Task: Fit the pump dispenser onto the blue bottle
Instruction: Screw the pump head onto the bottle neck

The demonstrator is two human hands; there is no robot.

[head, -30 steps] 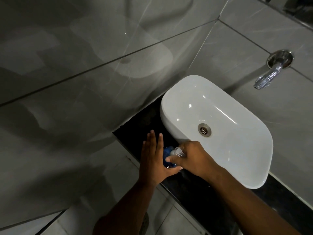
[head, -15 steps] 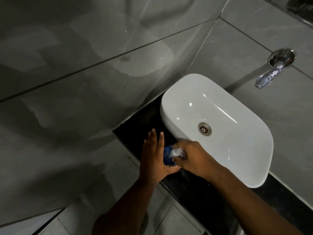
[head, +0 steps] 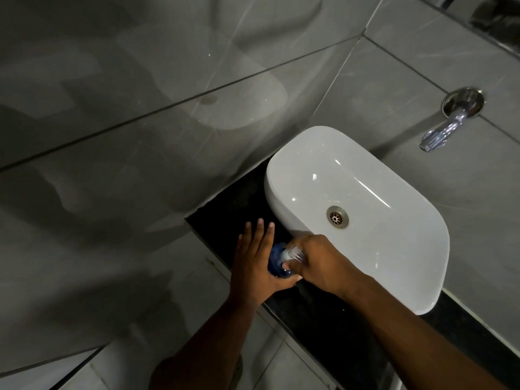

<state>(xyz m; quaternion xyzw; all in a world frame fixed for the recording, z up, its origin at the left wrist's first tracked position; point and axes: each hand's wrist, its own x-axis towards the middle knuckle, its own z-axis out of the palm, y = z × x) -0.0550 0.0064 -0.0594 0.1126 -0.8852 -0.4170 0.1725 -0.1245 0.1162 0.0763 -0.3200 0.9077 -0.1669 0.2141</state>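
The blue bottle [head: 275,260] stands on the black counter just left of the sink, mostly hidden between my hands. My left hand [head: 253,260] presses flat against its left side, fingers straight and pointing away from me, thumb under the bottle's near side. My right hand [head: 318,263] is closed around the clear pump dispenser [head: 292,254], which sits on top of the bottle with its head pointing left. The joint between pump and bottle neck is hidden by my fingers.
A white oval basin [head: 284,175] with a metal drain [head: 337,217] sits on the black counter [head: 233,204] right of the bottle. A chrome tap [head: 441,130] juts from the grey tiled wall at upper right. The counter's front edge runs diagonally below my hands.
My right hand has turned slightly on the pump, and the pump head points a little differently. The left hand and the bottle stay where they were.
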